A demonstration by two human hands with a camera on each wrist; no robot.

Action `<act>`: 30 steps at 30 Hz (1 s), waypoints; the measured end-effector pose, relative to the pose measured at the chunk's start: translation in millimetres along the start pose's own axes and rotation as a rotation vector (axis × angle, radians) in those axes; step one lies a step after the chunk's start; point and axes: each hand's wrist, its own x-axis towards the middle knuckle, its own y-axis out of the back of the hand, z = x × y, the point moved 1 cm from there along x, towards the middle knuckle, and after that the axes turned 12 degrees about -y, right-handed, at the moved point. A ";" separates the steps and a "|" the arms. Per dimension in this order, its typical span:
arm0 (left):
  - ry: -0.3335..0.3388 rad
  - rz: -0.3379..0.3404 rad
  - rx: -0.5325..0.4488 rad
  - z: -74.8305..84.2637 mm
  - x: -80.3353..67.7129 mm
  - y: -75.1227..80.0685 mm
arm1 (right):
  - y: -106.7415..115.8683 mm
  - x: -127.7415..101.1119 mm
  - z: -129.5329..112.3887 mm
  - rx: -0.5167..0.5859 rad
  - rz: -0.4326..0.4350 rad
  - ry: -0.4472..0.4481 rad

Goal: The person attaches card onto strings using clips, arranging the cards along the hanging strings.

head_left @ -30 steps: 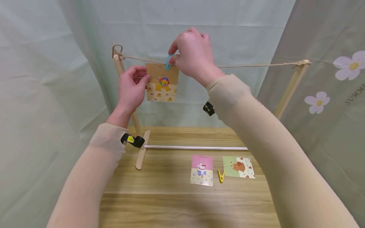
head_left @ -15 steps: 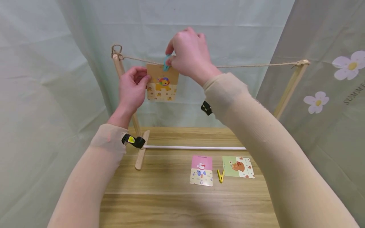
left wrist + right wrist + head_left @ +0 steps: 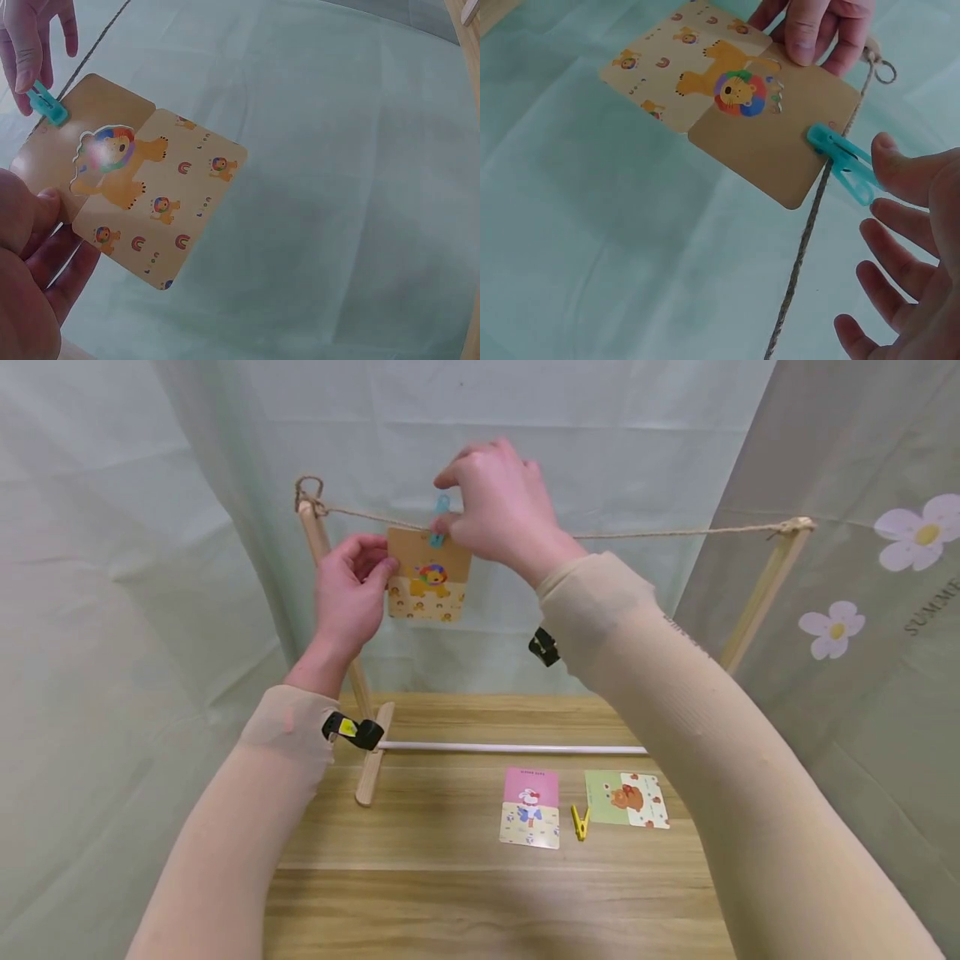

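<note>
The lion card (image 3: 428, 575) hung on the twine (image 3: 675, 532), fastened by the teal clothespin (image 3: 842, 162). Left hand (image 3: 348, 589) pinched the card's left edge; right hand (image 3: 498, 502), fingers relaxed, touched the clothespin.

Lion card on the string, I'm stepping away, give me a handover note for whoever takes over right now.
Left hand pinches the lion card by its left edge. Right hand touches the blue clip, fingers loosening.
Done: blue clip bites the lion card onto the string.
Left: pink card, green card and yellow clip lie on the table, unhung.
</note>
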 end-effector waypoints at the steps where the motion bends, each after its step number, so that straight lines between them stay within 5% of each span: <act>1: 0.003 -0.001 0.000 0.0 -0.2 0.1 | -0.5 -0.3 0.6 0.004 0.004 0.003; 9: 0.028 -0.024 -0.008 -2.2 -5.8 3.3 | -5.7 -6.8 8.4 0.112 0.087 0.048; 17: 0.025 0.012 -0.005 -6.0 -15.7 4.3 | -24.5 -29.6 16.9 0.202 0.272 0.261; 30: 0.005 0.017 0.032 -6.5 -24.4 9.1 | -42.8 -39.7 27.1 0.265 0.338 0.365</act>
